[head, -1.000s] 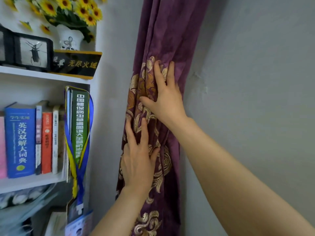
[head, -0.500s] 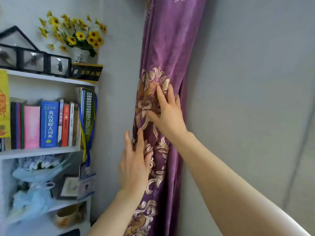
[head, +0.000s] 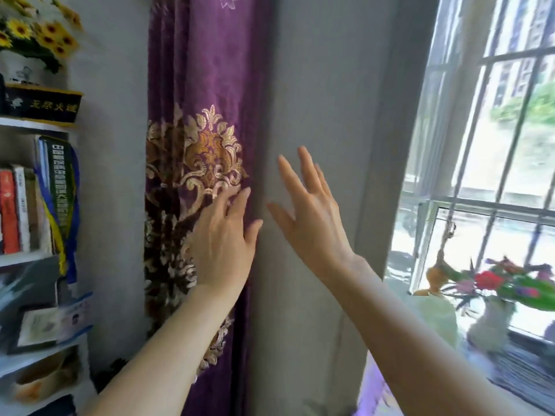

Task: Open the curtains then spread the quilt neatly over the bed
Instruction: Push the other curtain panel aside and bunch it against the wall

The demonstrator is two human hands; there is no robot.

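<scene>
On the head camera I have the purple curtain (head: pixel 207 85) bunched into a narrow column of folds. It runs from 12 o'clock down to 6 o'clock just left of centre, between the bookshelf (head: pixel 33 261) at 9 o'clock and a strip of grey wall (head: pixel 315 85). The left hand (head: pixel 223 244) lies flat against the curtain's right edge, fingers straight, its fingertips (head: pixel 244 192) on the gold embroidery (head: pixel 210 151); the grip is wide and holds nothing. The right hand (head: pixel 312 223) is just beside it toward 3 o'clock, in front of the wall, fingers straight and spread, grip wide too. I cannot tell whether it touches the wall. The thumbs are near each other but apart. At 3 o'clock the barred window (head: pixel 495 145) stands uncovered and bright, with a vase (head: pixel 489 322) of red and pink flowers on the sill at 4 o'clock. Sunflowers (head: pixel 36 34) sit at 10 o'clock, above a row of books (head: pixel 18 211).
</scene>
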